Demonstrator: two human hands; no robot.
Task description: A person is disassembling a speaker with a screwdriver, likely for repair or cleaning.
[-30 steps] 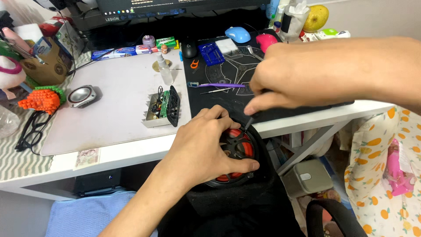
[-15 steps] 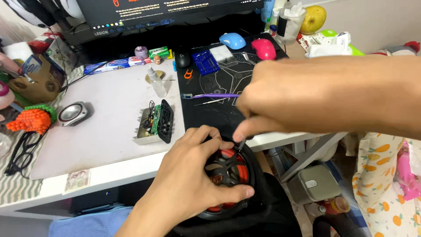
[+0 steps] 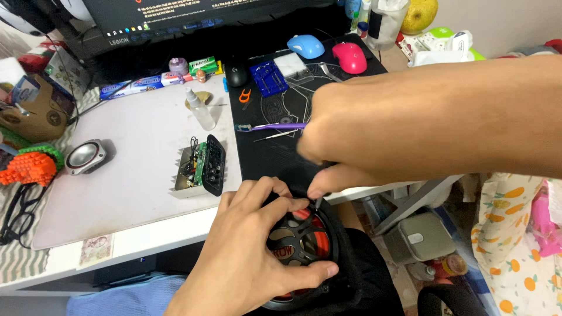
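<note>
2 hands lower on speaker

The left hand now wraps further around the round black-and-orange speaker, thumb hooked under its lower rim. The right hand sits lower than a second ago, its fingertips pinching a thin tool at the speaker's upper edge.

The speaker under the hands shows a black plastic grille, slightly glossy, over shiny orange plastic. The desk mat looks matt, smooth grey and scuffed; the black mat is dull rubber. The small loose speaker driver has a bright metal cone, and both mice are glossy plastic.
</note>
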